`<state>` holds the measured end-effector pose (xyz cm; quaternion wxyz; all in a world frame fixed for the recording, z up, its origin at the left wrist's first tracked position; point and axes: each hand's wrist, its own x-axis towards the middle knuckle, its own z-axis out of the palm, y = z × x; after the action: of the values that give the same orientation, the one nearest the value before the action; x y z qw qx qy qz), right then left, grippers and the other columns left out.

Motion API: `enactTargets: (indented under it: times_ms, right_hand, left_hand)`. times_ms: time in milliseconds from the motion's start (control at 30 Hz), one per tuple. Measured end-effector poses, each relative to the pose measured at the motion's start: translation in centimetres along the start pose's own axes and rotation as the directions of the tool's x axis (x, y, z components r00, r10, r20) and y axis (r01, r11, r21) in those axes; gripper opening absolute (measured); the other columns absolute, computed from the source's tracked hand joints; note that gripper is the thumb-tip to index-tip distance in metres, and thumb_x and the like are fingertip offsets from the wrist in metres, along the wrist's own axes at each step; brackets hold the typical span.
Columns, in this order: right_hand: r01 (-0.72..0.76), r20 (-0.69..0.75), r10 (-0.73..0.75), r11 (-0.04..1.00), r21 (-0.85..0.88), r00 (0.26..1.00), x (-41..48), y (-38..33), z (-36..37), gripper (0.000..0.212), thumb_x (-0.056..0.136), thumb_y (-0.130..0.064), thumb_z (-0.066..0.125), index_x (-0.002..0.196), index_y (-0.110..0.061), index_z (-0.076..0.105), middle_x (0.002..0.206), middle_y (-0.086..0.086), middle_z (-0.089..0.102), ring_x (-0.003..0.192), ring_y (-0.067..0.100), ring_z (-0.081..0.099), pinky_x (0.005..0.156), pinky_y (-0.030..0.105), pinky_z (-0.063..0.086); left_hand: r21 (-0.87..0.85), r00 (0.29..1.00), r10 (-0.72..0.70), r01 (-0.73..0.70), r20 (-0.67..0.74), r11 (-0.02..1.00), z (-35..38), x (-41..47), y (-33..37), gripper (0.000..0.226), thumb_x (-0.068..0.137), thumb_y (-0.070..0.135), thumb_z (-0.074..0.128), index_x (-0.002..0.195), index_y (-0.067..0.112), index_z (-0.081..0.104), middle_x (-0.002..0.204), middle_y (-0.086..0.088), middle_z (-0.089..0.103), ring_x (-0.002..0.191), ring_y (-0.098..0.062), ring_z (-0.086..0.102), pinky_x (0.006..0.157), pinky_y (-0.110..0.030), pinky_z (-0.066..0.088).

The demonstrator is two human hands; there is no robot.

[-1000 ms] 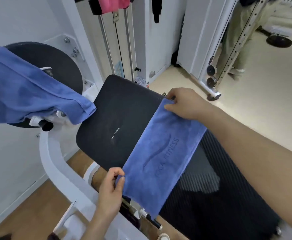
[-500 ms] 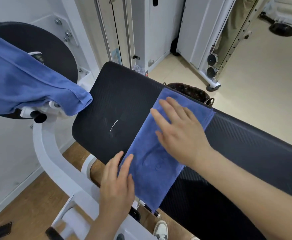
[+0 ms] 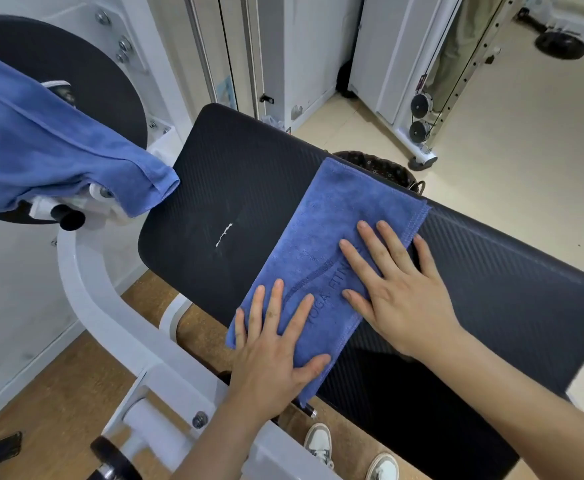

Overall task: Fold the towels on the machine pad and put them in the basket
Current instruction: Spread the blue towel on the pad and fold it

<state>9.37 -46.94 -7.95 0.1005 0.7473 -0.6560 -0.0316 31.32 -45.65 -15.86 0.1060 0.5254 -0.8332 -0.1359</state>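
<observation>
Left hand (image 3: pixel 273 351), right hand (image 3: pixel 394 285) lay on towel (image 3: pixel 321 237) on pad (image 3: pixel 249 181); basket (image 3: pixel 380 166) beyond right hand; second towel (image 3: pixel 51 150) well left.

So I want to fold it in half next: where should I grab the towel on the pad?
Probably the near end of the towel, under the left hand: it overhangs the front edge of the pad, so fingers can slip beneath from your side. The rest lies flat.

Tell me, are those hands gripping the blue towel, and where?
Nothing is gripped. Both hands lie flat on the folded towel, fingers straight: left hand on its near end, right hand on its middle.
</observation>
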Motion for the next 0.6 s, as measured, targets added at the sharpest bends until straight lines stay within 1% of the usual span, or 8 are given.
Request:
enactTargets:
  times_ms: [100,167,233,300,367,433,533,600]
  right_hand:
    - [-0.027,0.033,0.028,1.0,-0.006,0.999,0.3,-0.4,0.0,0.067,0.094,-0.057,0.034,0.152,-0.025,0.026,0.16,0.006,0.021,0.148,0.027,0.017,0.113,0.058,0.016]
    - [-0.06,-0.002,0.06,0.998,0.013,0.998,0.3,-1.1,-0.6,0.066,0.091,-0.053,0.038,0.15,-0.024,0.031,0.159,0.008,0.024,0.147,0.029,0.019,0.109,0.06,0.017]
    - [-0.055,-0.075,0.059,0.997,0.061,0.995,-0.3,-1.9,-1.3,0.062,0.089,-0.041,0.045,0.147,-0.021,0.037,0.156,0.013,0.029,0.146,0.03,0.022,0.108,0.058,0.02]
    - [0.057,-0.183,-0.03,0.988,0.142,0.983,-1.6,-3.7,-1.3,0.054,0.085,-0.024,0.052,0.139,-0.015,0.048,0.15,0.016,0.039,0.142,0.031,0.032,0.107,0.05,0.028]
    - [0.21,-0.224,-0.163,0.956,0.207,0.961,-3.4,-6.4,-0.7,0.049,0.078,-0.015,0.053,0.126,-0.012,0.057,0.136,0.017,0.053,0.129,0.035,0.046,0.097,0.043,0.038]
    - [0.303,-0.157,-0.272,0.925,0.227,0.949,-5.0,-8.7,0.4,0.042,0.075,-0.018,0.054,0.117,-0.012,0.06,0.121,0.015,0.057,0.115,0.036,0.053,0.087,0.04,0.047]
    - [0.244,0.012,-0.255,0.937,0.248,0.967,-6.1,-10.5,1.4,0.039,0.076,-0.027,0.059,0.111,-0.01,0.06,0.117,0.017,0.058,0.108,0.038,0.056,0.082,0.044,0.051]
    - [0.185,0.083,-0.209,0.955,0.234,0.975,-6.2,-11.3,1.3,0.037,0.079,-0.033,0.056,0.106,-0.008,0.06,0.116,0.02,0.057,0.107,0.04,0.055,0.082,0.047,0.049]
  left_hand:
    - [-0.069,0.999,0.028,-0.029,-0.023,0.997,-0.8,-0.2,-0.1,0.083,0.082,0.072,0.046,0.151,0.044,0.009,0.163,-0.001,0.002,0.149,-0.025,0.0,0.115,-0.053,0.009]
    - [-0.211,0.995,0.042,-0.061,-0.093,0.976,-1.5,-1.0,-0.9,0.067,0.085,0.054,0.057,0.144,0.04,0.029,0.159,0.001,0.019,0.145,-0.023,0.02,0.114,-0.045,0.024]
    - [-0.324,0.974,-0.045,-0.03,-0.221,0.946,-2.0,-2.3,-2.2,0.042,0.088,0.027,0.064,0.128,0.032,0.049,0.145,0.004,0.037,0.129,-0.016,0.042,0.102,-0.034,0.044]
    - [-0.422,0.94,-0.232,0.11,-0.249,0.9,-2.4,-3.3,-3.4,0.031,0.087,0.007,0.067,0.108,0.029,0.062,0.127,0.009,0.044,0.114,-0.002,0.047,0.087,-0.013,0.046]
    - [-0.497,0.923,-0.341,0.213,-0.181,0.841,-2.7,-3.6,-4.5,0.036,0.087,0.0,0.065,0.097,0.035,0.063,0.115,0.011,0.051,0.106,0.003,0.05,0.082,-0.005,0.041]
    - [-0.591,0.918,-0.391,0.278,-0.069,0.757,-3.1,-3.5,-5.0,0.041,0.089,-0.002,0.059,0.097,0.038,0.061,0.107,0.014,0.058,0.101,0.002,0.056,0.081,-0.004,0.041]
    - [-0.729,0.874,-0.474,0.391,0.104,0.562,-3.5,-2.9,-4.9,0.036,0.09,-0.006,0.053,0.099,0.027,0.064,0.094,0.023,0.065,0.091,0.003,0.062,0.075,-0.007,0.046]
    - [-0.809,0.839,-0.51,0.428,0.19,0.403,-3.9,-2.5,-5.1,0.031,0.089,-0.01,0.054,0.094,0.018,0.067,0.084,0.013,0.068,0.082,-0.003,0.064,0.07,-0.013,0.05]
